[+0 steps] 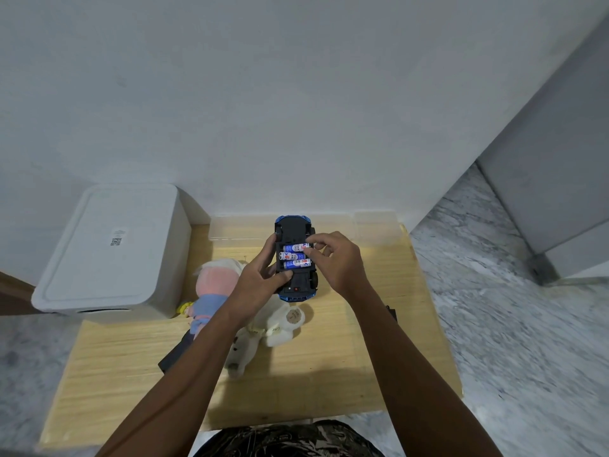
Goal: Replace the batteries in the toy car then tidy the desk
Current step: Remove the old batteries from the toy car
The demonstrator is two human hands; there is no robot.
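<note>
While the left hand (pixel 260 278) grips the blue toy car (pixel 295 258) from its left side, fingers curled round the body and thumb lying across the black underside, the car is held upside down above the far middle of the wooden table (pixel 346 351). Its battery bay is uncovered and three blue-and-white batteries (pixel 294 256) lie in it side by side, crosswise to the car. The right hand (pixel 336 258) reaches in from the right, its fingertips (pixel 309 247) bent together onto the end of the farthest battery. Under the arms a pink-and-blue plush doll (pixel 211 288) and a white plush toy (pixel 280 321) lie on the table, touching each other, with a dark flat object (pixel 176 352) beside them. A white lidded bin (pixel 112 252) stands at the table's left edge.
</note>
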